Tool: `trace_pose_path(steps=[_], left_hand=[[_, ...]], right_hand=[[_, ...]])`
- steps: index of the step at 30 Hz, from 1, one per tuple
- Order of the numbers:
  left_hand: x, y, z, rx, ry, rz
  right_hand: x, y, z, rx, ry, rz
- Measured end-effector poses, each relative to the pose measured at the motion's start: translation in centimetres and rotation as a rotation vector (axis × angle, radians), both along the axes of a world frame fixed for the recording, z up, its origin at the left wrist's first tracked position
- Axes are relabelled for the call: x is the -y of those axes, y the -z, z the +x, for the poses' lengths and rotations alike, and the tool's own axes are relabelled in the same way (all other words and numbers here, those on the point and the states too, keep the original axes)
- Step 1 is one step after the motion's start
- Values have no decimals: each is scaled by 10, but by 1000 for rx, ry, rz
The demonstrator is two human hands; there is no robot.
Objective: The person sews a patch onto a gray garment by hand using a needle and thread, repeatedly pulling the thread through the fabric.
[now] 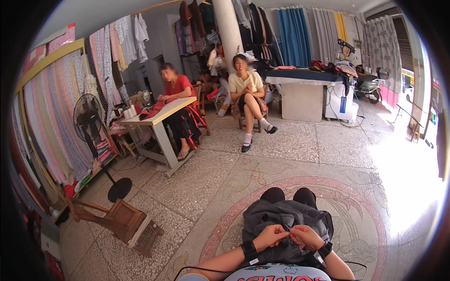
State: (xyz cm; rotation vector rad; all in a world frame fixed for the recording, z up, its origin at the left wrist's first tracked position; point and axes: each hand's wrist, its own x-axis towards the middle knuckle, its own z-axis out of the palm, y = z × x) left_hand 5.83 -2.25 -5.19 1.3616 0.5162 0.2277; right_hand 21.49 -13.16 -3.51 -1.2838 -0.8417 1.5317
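Observation:
A dark grey cloth garment lies bunched across my lap. Over its middle my left hand is closed in a pinch, thumb and forefinger pointing right; whatever sits between those fingertips is too small to name. My right hand meets it from the other side, its fingers curled and pinching a bit of the dark cloth. The fingertips of both hands nearly touch. A black band circles each wrist.
Ahead, one person in red sits at a sewing table and another sits on a chair. A tipped wooden chair and a standing fan are at left. Farther back stands a cloth-covered table; fabrics hang along the left wall.

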Motion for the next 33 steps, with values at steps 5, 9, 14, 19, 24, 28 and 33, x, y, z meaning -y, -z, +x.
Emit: trace_pose_path(steps=[5, 9, 14, 19, 24, 28, 33], left_hand=[[9, -2, 2, -28, 131, 89], [-35, -73, -11, -72, 170, 390], [-82, -190, -33, 527, -44, -118], [-48, -205, -54, 635, -21, -100], [-31, -216, -67, 724, 129, -23], [-15, -221, -65, 708, 144, 67], [-15, -216, -58, 617, 147, -27]], right_hand=[[2, -11, -6, 225, 173, 191], [-6, -18, -3, 185, 220, 218], [8, -18, 1, 159, 219, 182], [4, -17, -5, 143, 198, 168], [2, -18, -3, 157, 195, 183], [1, -19, -2, 174, 187, 192], [0, -18, -1, 170, 183, 158]])
